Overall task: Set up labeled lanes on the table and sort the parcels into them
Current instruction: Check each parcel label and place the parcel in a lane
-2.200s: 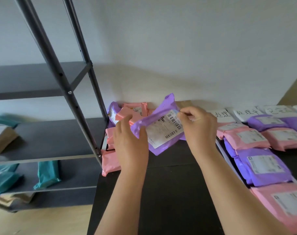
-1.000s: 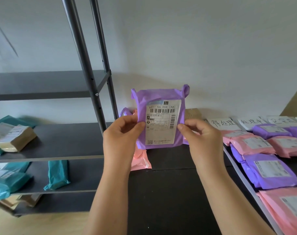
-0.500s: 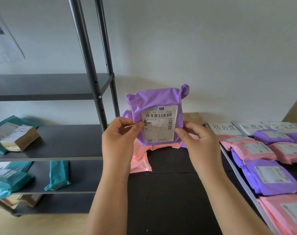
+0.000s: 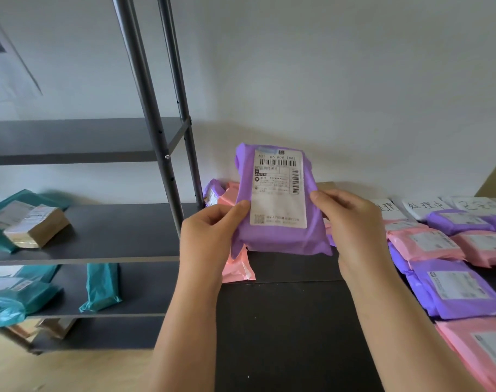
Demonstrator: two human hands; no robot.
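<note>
A purple parcel (image 4: 279, 236) with a white shipping label stands upright in the air above the black table (image 4: 283, 329), label toward me. My left hand (image 4: 210, 239) grips its left edge and my right hand (image 4: 351, 227) grips its right edge. Behind it, against the wall, lies a small heap of pink and purple parcels (image 4: 227, 193), partly hidden. On the right, white handwritten lane labels (image 4: 425, 206) sit at the back, with rows of pink parcels (image 4: 425, 241) and purple parcels (image 4: 453, 290) laid in lanes below them.
A grey metal shelf rack (image 4: 156, 131) stands at the left, touching the table's edge. Its shelves hold teal parcels (image 4: 101, 287) and a brown box (image 4: 37, 227). A white wall runs behind everything. Wooden floor shows at the bottom left.
The purple parcel went from tilted over the heap to upright between both hands, then came a little closer to me and slightly right, its label now fully facing me.
</note>
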